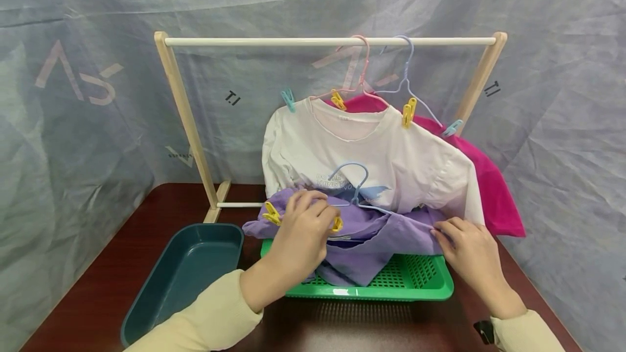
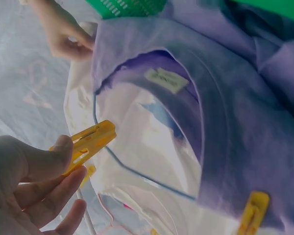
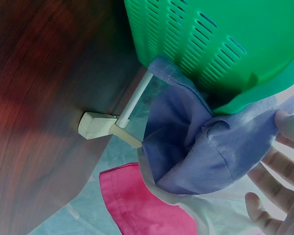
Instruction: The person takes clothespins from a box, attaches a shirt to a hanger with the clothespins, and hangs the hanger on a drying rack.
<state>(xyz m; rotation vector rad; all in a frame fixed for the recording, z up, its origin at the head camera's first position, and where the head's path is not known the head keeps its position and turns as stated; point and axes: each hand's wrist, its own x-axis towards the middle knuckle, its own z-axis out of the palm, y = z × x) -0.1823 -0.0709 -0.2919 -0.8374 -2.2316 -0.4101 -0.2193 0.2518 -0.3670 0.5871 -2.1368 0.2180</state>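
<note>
A purple shirt (image 1: 411,238), a light blue hanger (image 1: 359,186) in its neck, lies spread over a green basket (image 1: 371,291). My left hand (image 1: 303,232) pinches a yellow clothespin (image 2: 90,142) between thumb and fingers, above the hanger's arm in the left wrist view. Another yellow clothespin (image 2: 255,213) is clipped at the shirt's left-side shoulder. With thumb and fingertips, my right hand (image 1: 471,251) pinches the shirt's opposite shoulder. A collar label (image 2: 166,80) shows inside the neckline.
Behind, a rack with a white rod (image 1: 274,42) carries a white shirt (image 1: 342,140) and a magenta shirt (image 1: 494,189) on hangers, with blue and yellow clothespins at their shoulders. A dark teal tray (image 1: 195,270) stands left of the basket on the brown table (image 1: 88,287).
</note>
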